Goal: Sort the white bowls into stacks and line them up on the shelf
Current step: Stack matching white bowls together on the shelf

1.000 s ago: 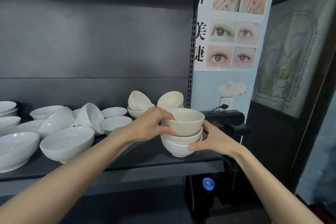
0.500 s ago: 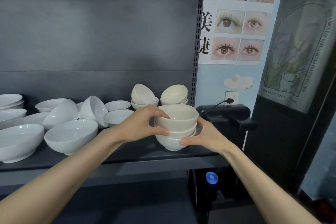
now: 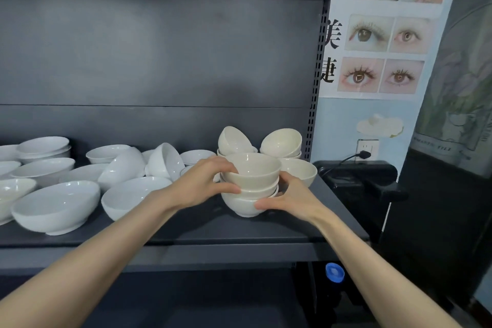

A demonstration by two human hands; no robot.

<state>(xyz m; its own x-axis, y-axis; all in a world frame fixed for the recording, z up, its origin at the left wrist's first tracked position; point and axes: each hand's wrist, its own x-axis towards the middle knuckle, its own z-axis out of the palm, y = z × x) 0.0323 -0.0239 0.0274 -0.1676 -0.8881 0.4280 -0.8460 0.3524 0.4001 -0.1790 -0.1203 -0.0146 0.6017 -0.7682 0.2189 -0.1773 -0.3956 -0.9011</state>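
Observation:
A stack of three small cream bowls (image 3: 251,186) stands on the dark shelf (image 3: 266,231), right of centre. My left hand (image 3: 205,184) grips the stack's left side, fingers over the top bowl's rim and thumb below. My right hand (image 3: 290,197) holds the right side, thumb against the bottom bowl. Behind the stack sit more cream bowls: a single upright one (image 3: 300,170) and two tilted piles (image 3: 234,141) (image 3: 282,142). Larger white bowls (image 3: 57,208) (image 3: 133,194) lie scattered to the left, several tipped on their sides.
The shelf's perforated upright post (image 3: 315,88) bounds the right end. Beyond it stands a black appliance (image 3: 356,176) plugged into a wall socket (image 3: 367,148). A blue bottle cap (image 3: 335,271) shows below the shelf. The shelf's front strip before the stack is bare.
Both hands have carried the stack leftward and deeper onto the shelf; it now rests further in from the right end, close in front of the rear cream bowls.

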